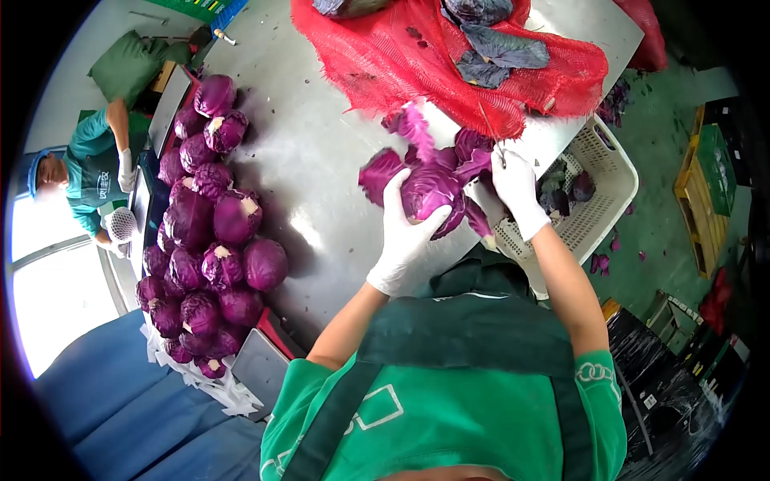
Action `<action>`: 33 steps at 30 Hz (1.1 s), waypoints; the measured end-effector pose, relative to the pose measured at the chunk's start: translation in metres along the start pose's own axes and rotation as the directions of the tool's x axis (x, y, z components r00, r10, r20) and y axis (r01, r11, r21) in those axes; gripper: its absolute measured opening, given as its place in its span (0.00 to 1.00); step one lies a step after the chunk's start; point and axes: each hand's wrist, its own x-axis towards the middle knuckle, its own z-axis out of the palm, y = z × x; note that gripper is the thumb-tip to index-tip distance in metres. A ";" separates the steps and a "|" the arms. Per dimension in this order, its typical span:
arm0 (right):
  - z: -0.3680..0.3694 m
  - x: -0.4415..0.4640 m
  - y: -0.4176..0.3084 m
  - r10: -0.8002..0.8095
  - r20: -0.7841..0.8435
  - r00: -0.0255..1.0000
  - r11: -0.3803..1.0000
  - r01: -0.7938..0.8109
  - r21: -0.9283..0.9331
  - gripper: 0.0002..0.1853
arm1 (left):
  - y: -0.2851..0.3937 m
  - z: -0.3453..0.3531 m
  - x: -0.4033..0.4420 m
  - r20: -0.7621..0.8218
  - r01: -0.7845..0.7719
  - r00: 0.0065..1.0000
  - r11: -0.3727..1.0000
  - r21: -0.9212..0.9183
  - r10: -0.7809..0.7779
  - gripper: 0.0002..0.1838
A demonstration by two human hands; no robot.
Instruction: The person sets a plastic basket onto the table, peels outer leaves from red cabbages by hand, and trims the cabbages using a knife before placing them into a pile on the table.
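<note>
A red cabbage point(431, 192) is gripped in my gloved left hand point(407, 232), whose thumb and fingers spread round its near left side. Loose outer leaves point(413, 132) stand off its far side, and another leaf point(479, 218) hangs down at its right. My gloved right hand point(515, 183), just right of the cabbage, is closed on a thin dark tool point(500, 148) that looks like a knife seen edge-on. Most of the tool is hidden by the fingers or hard to separate from the red net behind it.
A red mesh sack point(449, 76) with dark cabbages and leaves lies across the metal table point(321, 152). Many red cabbages point(192, 220) are piled at left. A cream crate point(622, 172) holding leaves stands below the table's right edge. A co-worker point(92, 164) stands beyond the pile.
</note>
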 end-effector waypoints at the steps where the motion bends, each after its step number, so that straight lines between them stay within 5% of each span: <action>1: 0.009 0.004 0.010 0.026 0.045 0.999 0.995 -0.022 -0.095 0.12 | 0.000 -0.003 0.001 0.064 -0.081 0.995 0.996 0.039 0.078 0.45; 3: 0.003 0.009 -0.005 0.048 0.084 0.995 0.983 -0.033 -0.181 0.13 | 0.004 -0.002 0.003 0.091 -0.131 0.989 0.982 0.136 0.120 0.47; 5: -0.033 0.005 -0.048 -0.195 -0.129 0.972 0.973 0.176 -0.148 0.16 | 0.007 -0.001 0.004 0.082 -0.098 0.993 0.987 0.129 0.088 0.47; 6: -0.051 0.003 -0.064 -0.096 0.099 0.990 0.989 0.106 -0.100 0.23 | 0.010 -0.002 0.008 0.111 -0.039 0.993 0.996 0.076 0.030 0.47; 8: -0.069 -0.007 -0.080 -0.263 0.378 0.888 0.944 0.156 0.290 0.27 | 0.011 -0.002 0.013 0.184 0.008 0.983 0.999 0.036 -0.014 0.50; 10: -0.067 -0.012 -0.081 -0.299 0.514 0.804 0.948 0.191 0.253 0.31 | 0.018 -0.003 0.021 0.284 -0.127 0.956 0.973 0.192 0.068 0.51; 12: -0.065 -0.007 -0.068 -0.353 0.481 0.803 0.919 0.200 0.341 0.31 | 0.022 -0.006 0.027 0.321 -0.168 0.943 0.953 0.253 0.081 0.50; 16: -0.072 -0.012 -0.067 -0.423 0.512 0.748 0.901 0.407 0.151 0.26 | 0.021 -0.007 0.035 0.429 -0.293 0.895 0.884 0.364 0.120 0.54; 19: -0.074 -0.018 -0.073 -0.304 0.460 0.834 0.866 0.443 -0.232 0.15 | 0.026 -0.006 0.037 0.524 -0.490 0.821 0.753 0.439 0.229 0.52; 20: -0.059 -0.015 -0.050 -0.410 0.218 0.886 0.897 0.435 -0.082 0.10 | 0.029 -0.006 0.036 0.565 -0.554 0.788 0.686 0.472 0.247 0.51; 22: -0.052 0.004 -0.028 -0.192 0.159 0.968 0.980 0.196 -0.010 0.09 | 0.032 -0.005 0.030 0.509 -0.519 0.811 0.756 0.399 0.288 0.51; 25: -0.030 0.016 0.011 -0.136 0.047 0.990 0.990 0.138 -0.028 0.10 | 0.027 -0.008 0.024 0.501 -0.517 0.813 0.766 0.382 0.298 0.52; 26: -0.041 0.016 0.008 0.008 -0.004 1.000 0.999 -0.008 -0.042 0.11 | 0.022 -0.011 0.021 0.460 -0.475 0.840 0.801 0.365 0.288 0.53; 28: -0.056 0.027 0.038 0.193 0.041 0.980 0.957 -0.179 -0.230 0.16 | 0.014 -0.018 0.019 0.424 -0.415 0.870 0.839 0.351 0.253 0.54; 30: -0.067 0.014 0.025 -0.076 -0.230 0.970 0.903 -0.030 -0.428 0.21 | 0.009 -0.022 0.015 0.363 -0.303 0.913 0.905 0.299 0.186 0.55; 32: -0.074 0.004 0.004 -0.168 -0.221 0.961 0.900 0.058 -0.432 0.22 | 0.009 -0.020 0.015 0.344 -0.259 0.926 0.924 0.283 0.154 0.54; 33: -0.076 -0.006 -0.012 -0.039 -0.092 0.995 0.959 0.011 -0.282 0.21 | 0.008 -0.020 0.016 0.347 -0.294 0.920 0.907 0.301 0.183 0.53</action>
